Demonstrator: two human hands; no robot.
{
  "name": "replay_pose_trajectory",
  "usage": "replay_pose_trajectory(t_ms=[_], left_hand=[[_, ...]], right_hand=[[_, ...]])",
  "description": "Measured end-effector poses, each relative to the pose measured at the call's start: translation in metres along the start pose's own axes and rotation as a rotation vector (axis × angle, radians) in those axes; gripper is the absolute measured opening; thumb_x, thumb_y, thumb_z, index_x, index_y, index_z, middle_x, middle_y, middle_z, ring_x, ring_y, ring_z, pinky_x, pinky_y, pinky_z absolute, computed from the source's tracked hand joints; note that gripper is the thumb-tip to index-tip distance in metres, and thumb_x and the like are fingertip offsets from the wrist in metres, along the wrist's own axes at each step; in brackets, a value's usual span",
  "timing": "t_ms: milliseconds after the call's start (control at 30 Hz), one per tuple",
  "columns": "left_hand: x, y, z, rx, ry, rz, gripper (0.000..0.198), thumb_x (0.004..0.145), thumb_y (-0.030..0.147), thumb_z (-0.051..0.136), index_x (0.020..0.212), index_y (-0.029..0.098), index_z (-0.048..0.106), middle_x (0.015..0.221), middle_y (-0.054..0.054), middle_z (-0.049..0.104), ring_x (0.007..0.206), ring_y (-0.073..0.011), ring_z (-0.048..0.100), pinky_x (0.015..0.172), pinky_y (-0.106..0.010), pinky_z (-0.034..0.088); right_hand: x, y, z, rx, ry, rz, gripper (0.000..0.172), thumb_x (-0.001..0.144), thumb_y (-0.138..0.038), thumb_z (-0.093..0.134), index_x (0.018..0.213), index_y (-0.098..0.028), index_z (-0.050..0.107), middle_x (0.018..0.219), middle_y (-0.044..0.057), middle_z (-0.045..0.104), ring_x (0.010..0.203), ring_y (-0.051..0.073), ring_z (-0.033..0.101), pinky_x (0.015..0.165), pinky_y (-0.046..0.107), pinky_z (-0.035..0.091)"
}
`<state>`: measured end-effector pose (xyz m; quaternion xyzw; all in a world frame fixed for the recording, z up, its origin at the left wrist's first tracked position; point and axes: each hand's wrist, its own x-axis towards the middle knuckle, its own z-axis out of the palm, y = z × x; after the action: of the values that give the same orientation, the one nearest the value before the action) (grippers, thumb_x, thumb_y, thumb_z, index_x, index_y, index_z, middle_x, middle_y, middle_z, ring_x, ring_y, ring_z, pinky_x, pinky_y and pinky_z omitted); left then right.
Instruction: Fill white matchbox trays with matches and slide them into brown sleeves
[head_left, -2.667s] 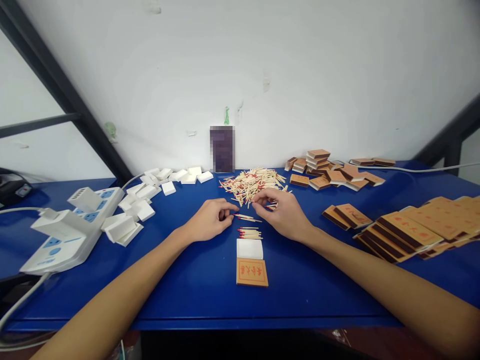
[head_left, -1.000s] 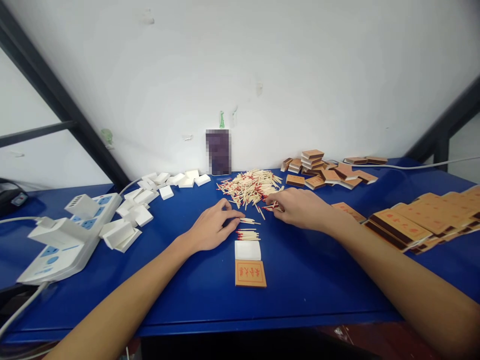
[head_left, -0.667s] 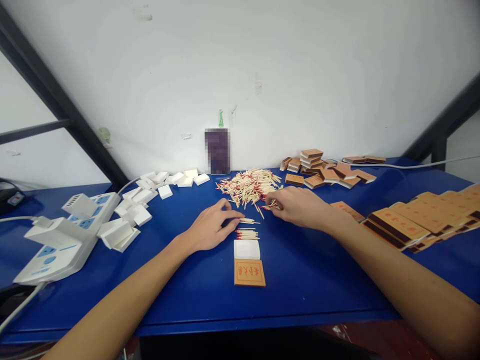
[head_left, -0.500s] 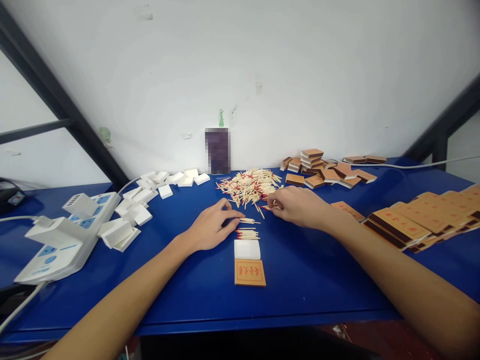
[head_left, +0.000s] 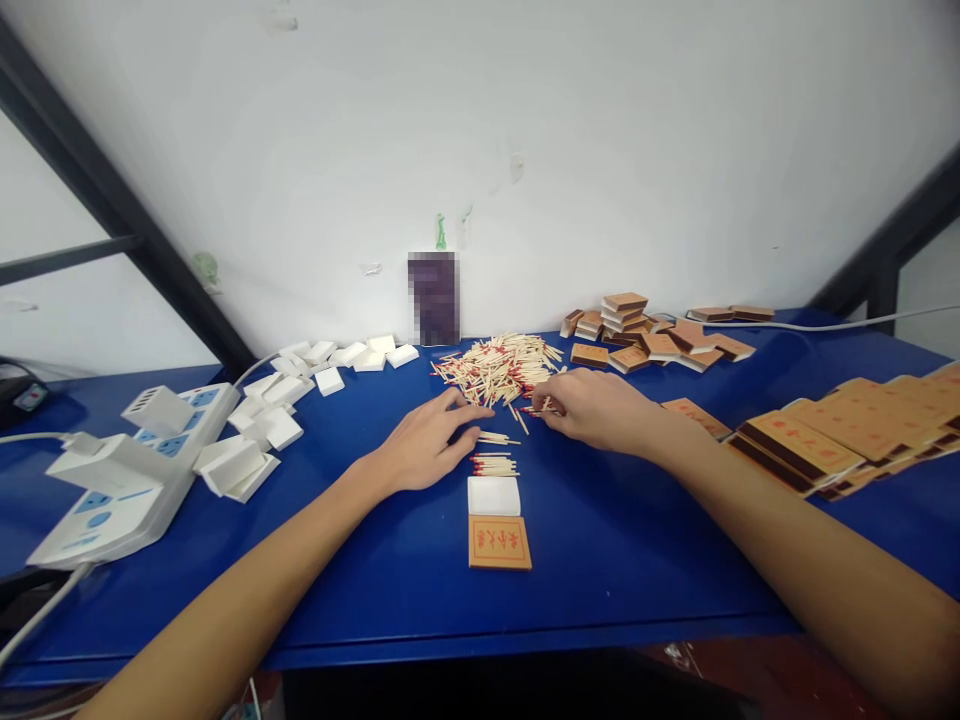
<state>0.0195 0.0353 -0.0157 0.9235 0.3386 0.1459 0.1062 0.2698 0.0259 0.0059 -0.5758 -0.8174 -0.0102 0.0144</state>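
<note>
My left hand (head_left: 431,440) rests over the blue table with thumb and forefinger apart. Its fingertips are beside a few matchsticks (head_left: 495,438) lying in a small row. Closer to me lies a second row of red-headed matchsticks (head_left: 496,466). Below that is a white tray of a matchbox (head_left: 493,496), pulled out of its orange sleeve (head_left: 499,543). At the right edge of a big heap of matchsticks (head_left: 499,365), my right hand (head_left: 589,408) has its fingers curled and closed on some matchsticks, partly hidden by the hand.
White empty trays (head_left: 277,395) lie scattered on the left, next to a power strip (head_left: 142,480) with plugs and cables. Orange matchbox sleeves (head_left: 660,345) are piled at the back right, and more stacked sleeves (head_left: 817,440) lie at the right. A blurred dark panel (head_left: 435,300) stands against the wall.
My left forefinger has lifted off the small row of matchsticks and moved slightly away from me, opening the gap to the thumb. My right hand stays at the heap's edge.
</note>
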Motion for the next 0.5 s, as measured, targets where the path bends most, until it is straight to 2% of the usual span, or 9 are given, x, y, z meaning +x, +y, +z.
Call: replay_pose_trajectory(t_ms=[100, 267, 367, 500], left_hand=[[0.014, 0.002, -0.003, 0.099, -0.041, 0.064, 0.040, 0.097, 0.031, 0.039, 0.133, 0.025, 0.057, 0.110, -0.008, 0.052, 0.100, -0.0231, 0.053, 0.094, -0.043, 0.045], [0.034, 0.007, -0.002, 0.217, -0.058, 0.161, 0.044, 0.096, 0.038, 0.041, 0.135, 0.025, 0.057, 0.106, -0.009, 0.049, 0.101, -0.0257, 0.047, 0.091, -0.044, 0.042], [0.034, 0.010, -0.001, 0.256, -0.067, 0.177, 0.043, 0.096, 0.037, 0.041, 0.133, 0.025, 0.059, 0.107, -0.010, 0.049, 0.104, -0.0275, 0.045, 0.091, -0.045, 0.040], [0.022, 0.014, -0.001, 0.266, -0.050, 0.194, 0.043, 0.094, 0.036, 0.043, 0.132, 0.024, 0.061, 0.112, -0.012, 0.050, 0.106, -0.0293, 0.044, 0.092, -0.047, 0.039]], right_hand=[[0.000, -0.001, 0.001, -0.003, 0.010, 0.000, 0.020, 0.090, -0.026, 0.052, 0.100, -0.026, 0.070, 0.091, 0.005, 0.071, 0.086, 0.023, 0.064, 0.064, 0.029, 0.035], [0.001, -0.001, 0.001, -0.004, 0.013, 0.001, 0.020, 0.089, -0.025, 0.053, 0.097, -0.026, 0.071, 0.091, 0.006, 0.072, 0.087, 0.024, 0.065, 0.064, 0.030, 0.037], [0.001, 0.000, 0.002, -0.002, 0.027, -0.024, 0.020, 0.088, -0.022, 0.053, 0.097, -0.025, 0.071, 0.093, 0.006, 0.072, 0.088, 0.024, 0.065, 0.065, 0.030, 0.038], [0.002, -0.002, 0.004, 0.016, 0.043, -0.073, 0.020, 0.089, -0.023, 0.053, 0.098, -0.024, 0.071, 0.094, 0.006, 0.073, 0.087, 0.022, 0.066, 0.066, 0.029, 0.039]])
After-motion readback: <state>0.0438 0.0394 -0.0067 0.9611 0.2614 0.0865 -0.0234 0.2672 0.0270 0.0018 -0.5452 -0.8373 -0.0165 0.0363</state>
